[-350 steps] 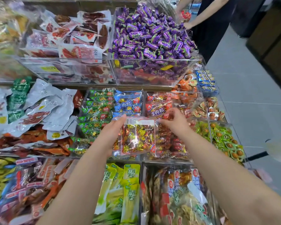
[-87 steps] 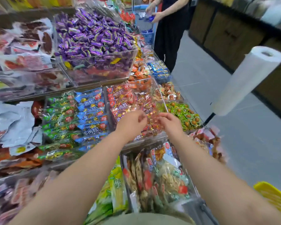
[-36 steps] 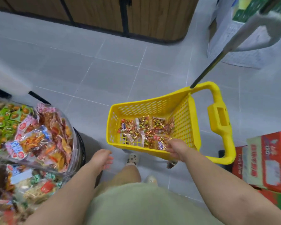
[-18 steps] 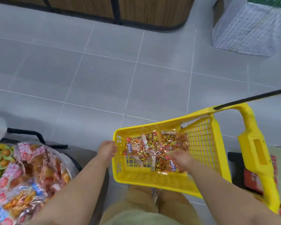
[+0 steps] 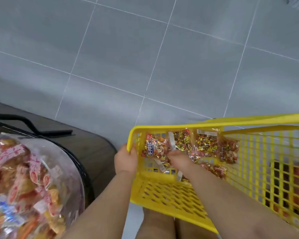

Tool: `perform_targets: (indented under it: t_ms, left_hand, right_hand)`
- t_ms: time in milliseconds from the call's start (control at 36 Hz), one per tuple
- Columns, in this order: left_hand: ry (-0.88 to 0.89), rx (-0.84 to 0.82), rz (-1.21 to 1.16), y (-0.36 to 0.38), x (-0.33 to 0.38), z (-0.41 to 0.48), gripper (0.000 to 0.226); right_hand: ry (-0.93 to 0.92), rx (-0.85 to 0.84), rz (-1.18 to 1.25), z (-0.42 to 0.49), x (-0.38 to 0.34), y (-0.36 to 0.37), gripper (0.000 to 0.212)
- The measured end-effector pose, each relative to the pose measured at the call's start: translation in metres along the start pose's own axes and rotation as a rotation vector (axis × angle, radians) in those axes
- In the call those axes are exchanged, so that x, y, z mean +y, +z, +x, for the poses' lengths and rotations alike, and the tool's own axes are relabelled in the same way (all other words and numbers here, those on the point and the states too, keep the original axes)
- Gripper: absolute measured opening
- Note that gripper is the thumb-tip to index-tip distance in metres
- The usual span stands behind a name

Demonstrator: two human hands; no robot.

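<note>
While I lean over the yellow basket (image 5: pixel 155 177), my left hand (image 5: pixel 126 161) grips its left corner, fingers curled over the rim where the far wall meets the side wall. My right hand (image 5: pixel 179 160) is down inside the basket with its back to the camera, resting on the snack packets (image 5: pixel 206 144) at the bottom. Its fingers are tucked under and out of sight, so I cannot tell whether they pinch a packet or only press on the pile. The packets are clear bags of gold-and-red wrapped sweets, and several lean in a row against the basket's far wall. The leftmost one, a packet with a blue-and-red label (image 5: pixel 154 150), sits just beside my left fingers and touches my right hand. Another packet (image 5: pixel 229 151) stands against the lattice of the right wall, and one more (image 5: pixel 214 169) lies flat just beside my right forearm. The basket stands on a grey tiled floor (image 5: pixel 145 57), and my knees (image 5: pixel 155 225) show below its near wall. To my left, well apart from the basket, a round clear tub (image 5: pixel 71 169) is heaped with wrapped snacks, blurred, and a black metal bar (image 5: pixel 31 125) runs behind the tub, above a dark base (image 5: pixel 93 152).
</note>
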State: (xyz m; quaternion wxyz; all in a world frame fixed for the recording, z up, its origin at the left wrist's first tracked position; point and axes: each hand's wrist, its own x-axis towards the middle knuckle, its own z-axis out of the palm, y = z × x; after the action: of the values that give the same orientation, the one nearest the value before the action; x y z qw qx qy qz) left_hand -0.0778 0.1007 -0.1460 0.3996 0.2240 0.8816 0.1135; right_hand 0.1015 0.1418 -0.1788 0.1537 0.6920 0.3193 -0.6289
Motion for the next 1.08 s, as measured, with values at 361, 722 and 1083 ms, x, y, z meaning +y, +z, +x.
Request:
perform_targets:
  t_ms: [361,722,1083]
  left_hand:
    - [0.029,0.037,-0.079,0.002,-0.006,0.001,0.020]
    - [0.422,0.244,-0.002,-0.003,0.015,-0.036,0.029]
    - [-0.323,-0.701,-0.641,0.049,0.017,-0.057,0.036]
  right_hand:
    - [-0.059,0.129,0.322,0.044,-0.005,0.046,0.068]
    - [-0.029,-0.219,0.387,-0.024,0.054,-0.036,0.113]
    - [-0.063,-0.445,0.396,-0.024,0.060,-0.059,0.068]
